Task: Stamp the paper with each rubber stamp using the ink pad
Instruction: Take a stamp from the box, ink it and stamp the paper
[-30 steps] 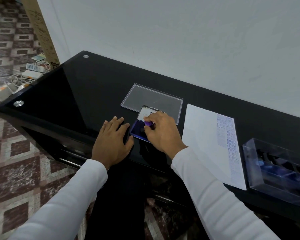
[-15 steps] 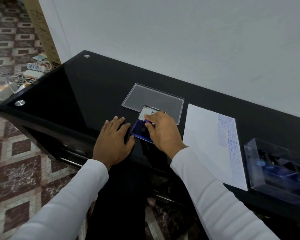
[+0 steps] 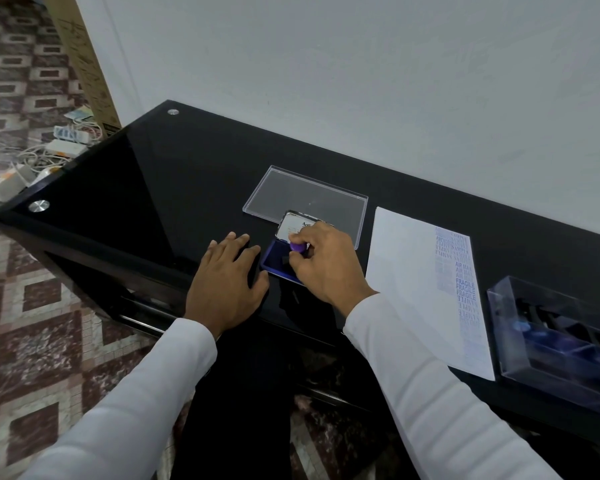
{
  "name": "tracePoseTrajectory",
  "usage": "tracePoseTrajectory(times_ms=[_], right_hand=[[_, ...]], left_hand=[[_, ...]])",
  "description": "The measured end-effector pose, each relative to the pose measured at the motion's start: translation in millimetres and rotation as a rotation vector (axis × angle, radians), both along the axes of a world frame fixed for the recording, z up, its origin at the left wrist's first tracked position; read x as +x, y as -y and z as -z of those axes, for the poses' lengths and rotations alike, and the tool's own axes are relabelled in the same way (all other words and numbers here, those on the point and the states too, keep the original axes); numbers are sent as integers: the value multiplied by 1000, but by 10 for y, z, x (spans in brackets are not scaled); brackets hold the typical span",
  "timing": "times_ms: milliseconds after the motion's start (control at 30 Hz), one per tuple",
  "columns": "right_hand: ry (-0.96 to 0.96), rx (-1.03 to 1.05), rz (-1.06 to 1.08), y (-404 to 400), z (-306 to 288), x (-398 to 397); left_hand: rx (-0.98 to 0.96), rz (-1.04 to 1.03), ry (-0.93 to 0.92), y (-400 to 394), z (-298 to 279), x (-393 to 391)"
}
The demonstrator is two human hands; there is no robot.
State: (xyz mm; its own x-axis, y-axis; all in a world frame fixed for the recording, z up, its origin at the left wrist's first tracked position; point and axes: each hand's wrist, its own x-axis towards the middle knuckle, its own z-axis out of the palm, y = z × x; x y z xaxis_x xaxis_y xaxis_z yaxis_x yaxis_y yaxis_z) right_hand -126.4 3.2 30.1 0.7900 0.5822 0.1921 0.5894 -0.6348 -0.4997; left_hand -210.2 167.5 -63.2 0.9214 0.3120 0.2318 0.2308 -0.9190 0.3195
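Black glass desk (image 3: pixel 187 174): right hand (image 3: pixel 326 265) pinches a purple stamp (image 3: pixel 297 247) on the ink pad (image 3: pixel 274 263); left hand (image 3: pixel 227 282) rests flat, fingers spread, beside it.

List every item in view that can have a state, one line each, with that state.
ink pad: lid open, tilted back
rubber stamp: pinched, on the pad
right hand: holds the stamp
left hand: flat on the table, beside the pad
paper: flat, stamped along its right side
clear box: lidless, stamps inside
clear lid: lying flat behind the pad
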Motion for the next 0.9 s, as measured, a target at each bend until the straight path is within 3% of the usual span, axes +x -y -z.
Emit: tracePoseTrajectory(times_ms=[367, 900], right_hand=[[34, -101, -24, -35, 4, 27], [-32, 23, 27, 3, 16, 5]], left_hand=[[10, -8, 9, 4, 6, 4], [-2, -7, -7, 12, -13, 9]])
